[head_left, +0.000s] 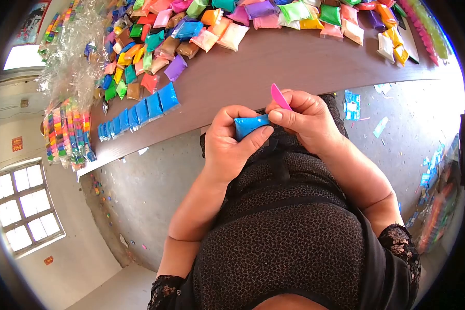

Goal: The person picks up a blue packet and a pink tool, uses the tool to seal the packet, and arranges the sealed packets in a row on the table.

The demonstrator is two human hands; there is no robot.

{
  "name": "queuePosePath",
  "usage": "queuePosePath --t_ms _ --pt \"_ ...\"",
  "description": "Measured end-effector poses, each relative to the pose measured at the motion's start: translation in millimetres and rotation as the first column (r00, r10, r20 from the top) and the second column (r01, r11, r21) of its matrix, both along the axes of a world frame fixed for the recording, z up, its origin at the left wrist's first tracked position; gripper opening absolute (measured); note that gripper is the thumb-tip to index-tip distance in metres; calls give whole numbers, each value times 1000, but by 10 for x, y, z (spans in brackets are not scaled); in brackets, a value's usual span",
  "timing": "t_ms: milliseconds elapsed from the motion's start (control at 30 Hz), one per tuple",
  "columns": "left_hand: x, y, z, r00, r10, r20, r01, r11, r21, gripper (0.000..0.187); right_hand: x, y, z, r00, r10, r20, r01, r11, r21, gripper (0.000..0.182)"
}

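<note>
My left hand [232, 139] is closed on a small blue packet [248, 125], with the thumb pressed along its lower side. Close beside it on the right, my right hand [307, 118] pinches a pink plastic blade-like tool [280, 97], its rounded tip pointing up and to the left. The right fingertips meet the packet's right end. Both hands are in front of my body, just off the table's near edge. On the table to the left lies a row of joined blue packets [138, 112].
Many colourful packets [232, 36] are heaped along the far side of the brown table [217, 70]. Clear plastic wrapping [77, 57] and bundled multicoloured strips [67, 132] stand at the left. Scraps and blue wrappers [352, 106] lie on the floor at the right.
</note>
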State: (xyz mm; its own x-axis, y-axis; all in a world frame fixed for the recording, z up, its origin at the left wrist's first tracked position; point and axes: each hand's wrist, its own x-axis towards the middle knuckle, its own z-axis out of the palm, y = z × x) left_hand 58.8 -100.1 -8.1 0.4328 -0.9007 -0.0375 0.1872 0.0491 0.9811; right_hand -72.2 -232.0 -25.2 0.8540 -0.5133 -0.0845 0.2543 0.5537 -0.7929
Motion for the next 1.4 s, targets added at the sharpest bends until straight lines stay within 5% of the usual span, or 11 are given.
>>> queuePosePath --t_ms 200,300,367,667,733,867,933,1100,1167,1267,1400 --pt "3 -13 4 997 39 69 -43 997 58 26 20 -11 -42 999 49 20 -48 997 -54 15" --pt "-58 -62 79 998 58 -4 -58 996 71 28 41 3 -131 997 54 -57 -51 996 67 19" --pt "-48 -76 137 991 117 -64 -109 987 118 30 67 -11 -187 998 60 -16 -50 933 356 22" --pt "60 -53 47 997 74 -33 -69 990 121 32 84 49 -148 979 89 -185 -70 992 107 22" --pt "95 -67 112 959 50 -279 3 983 184 37 90 37 -206 980 70 -189 -48 992 120 20" --pt "106 -64 103 881 85 -465 4 983 186 45 72 25 -210 973 36 -228 3 986 169 20" --pt "68 -57 92 975 1 -220 62 958 279 55 63 2 -223 976 -39 -216 84 976 201 20" --pt "145 2 17 996 -62 -69 82 936 343 60 0 -89 -301 961 22 -275 14 992 125 21" --pt "158 32 -19 956 -218 199 120 904 411 61 5 -105 -139 962 72 -265 -73 997 7 25" --pt "105 34 -130 917 -107 385 24 976 214 59 -15 -149 -218 950 149 -276 -171 984 -57 28" --pt "128 49 -63 961 17 275 -64 985 161 42 -22 -171 -285 952 143 -271 -113 986 124 26"
